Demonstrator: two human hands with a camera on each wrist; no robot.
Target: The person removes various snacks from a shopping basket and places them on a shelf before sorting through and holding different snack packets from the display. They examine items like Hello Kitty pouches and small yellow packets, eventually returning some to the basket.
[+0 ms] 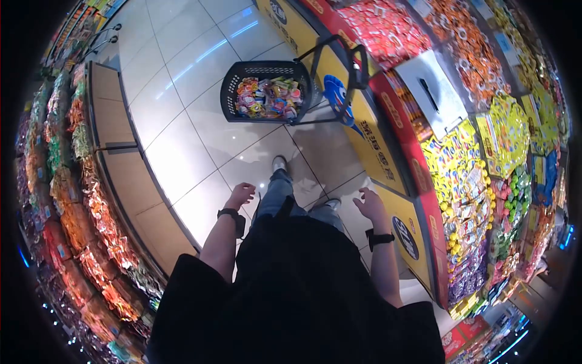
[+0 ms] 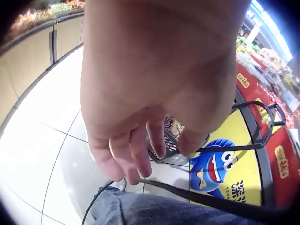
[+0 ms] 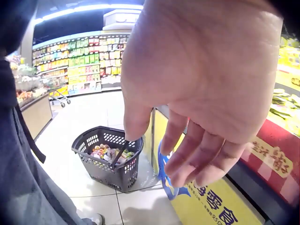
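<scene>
My left hand (image 1: 244, 193) hangs in front of the left thigh, fingers loosely bent around nothing. Out to the right, my right hand (image 1: 369, 204) hangs beside the yellow counter front, also holding nothing, its fingers relaxed. Ahead on the floor stands a dark grey shopping basket (image 1: 229, 91) with perforated walls. Inside it lies a heap of small wrapped snacks (image 1: 267, 98). The basket's long black handle (image 1: 360, 68) leans toward the counter. Both hands are apart from the basket; in the right wrist view the basket (image 3: 123, 176) shows beyond the thumb.
On the right runs a candy counter (image 1: 388, 161) with a red edge, heaped with wrapped sweets (image 1: 451, 164). A white board (image 1: 431, 91) with a black pen lies on it. A second candy display (image 1: 130, 200) with a wooden base lines the left. White floor tiles (image 1: 182, 136) lie between them.
</scene>
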